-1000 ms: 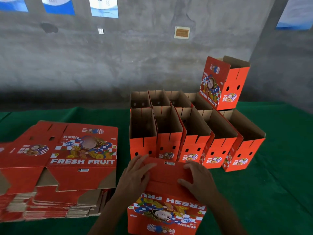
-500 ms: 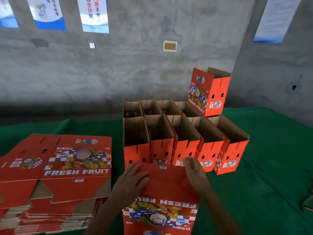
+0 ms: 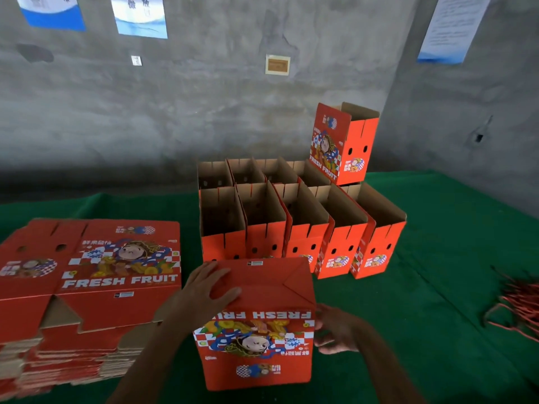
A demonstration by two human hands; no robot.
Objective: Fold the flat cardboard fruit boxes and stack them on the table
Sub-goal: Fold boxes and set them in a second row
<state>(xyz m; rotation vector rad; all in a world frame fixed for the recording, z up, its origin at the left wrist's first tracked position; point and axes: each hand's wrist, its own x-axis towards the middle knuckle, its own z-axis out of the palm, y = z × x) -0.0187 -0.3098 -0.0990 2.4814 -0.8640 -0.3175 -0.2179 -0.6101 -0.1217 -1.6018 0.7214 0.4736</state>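
green table [image 3: 437,287], left hand [image 3: 204,293] flat on box [image 3: 262,354], right hand [image 3: 335,330] beside

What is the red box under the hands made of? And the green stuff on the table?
The red box looks like corrugated cardboard with a printed, slightly shiny red face; the flat stack beside it shows plain brown edges and layers. The green table cover looks like soft, matte cloth, perhaps felt; its weave is too blurred to tell.
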